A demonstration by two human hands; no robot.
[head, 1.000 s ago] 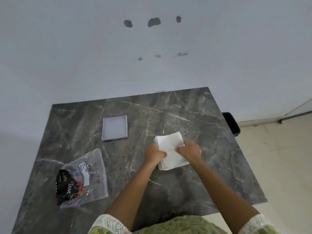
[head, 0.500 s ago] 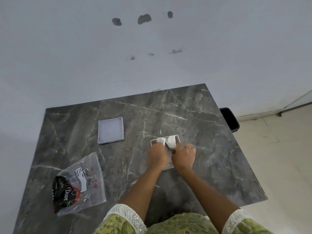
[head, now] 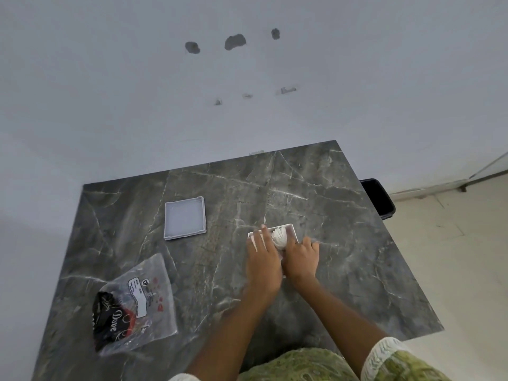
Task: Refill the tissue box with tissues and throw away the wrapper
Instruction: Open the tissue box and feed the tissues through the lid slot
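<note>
A small white tissue box [head: 292, 228] sits on the dark marble table [head: 316, 199], mostly covered by my hands. A bunched wad of white tissues [head: 279, 237] pokes up from the box between them. My left hand [head: 262, 259] lies flat over the box's left side with its fingers stretched out. My right hand [head: 302, 257] is curled around the near right part of the tissues. The box's white square lid [head: 184, 218] lies apart, upside down, at the left. The clear plastic wrapper [head: 134, 303], with black and red print, lies at the near left of the table.
A black bin [head: 378, 198] stands on the floor just past the table's right edge. The grey wall runs along the table's far edge. Pale floor tiles [head: 453, 257] lie to the right.
A second ago both hands held a flat stack of tissues. The stack has since been bunched into the white box, and my left fingers have stretched out flat over it.
</note>
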